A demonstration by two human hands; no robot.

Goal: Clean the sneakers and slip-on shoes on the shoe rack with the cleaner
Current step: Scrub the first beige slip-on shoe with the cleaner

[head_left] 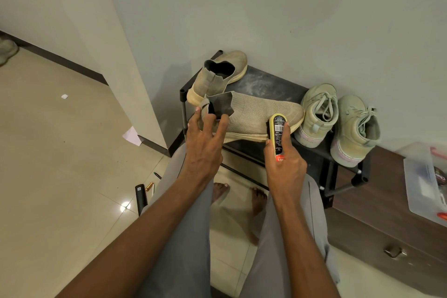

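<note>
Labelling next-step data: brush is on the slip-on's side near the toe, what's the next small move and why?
Probably stroke the brush back along the sole edge toward the heel: the right hand holds it against the slip-on, while the left hand steadies the heel.

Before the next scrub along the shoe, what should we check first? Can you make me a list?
1. Left hand steadies the beige knit slip-on shoe at its heel: ok.
2. Right hand grips the yellow-backed shoe brush: ok.
3. Bristles touch the shoe's side near its sole: ok.
4. Shoe rests on the black shoe rack: ok.
5. Pair of pale green lace-up sneakers clear of the brush: ok.
6. Cleaner on bristles: cannot tell.
</note>
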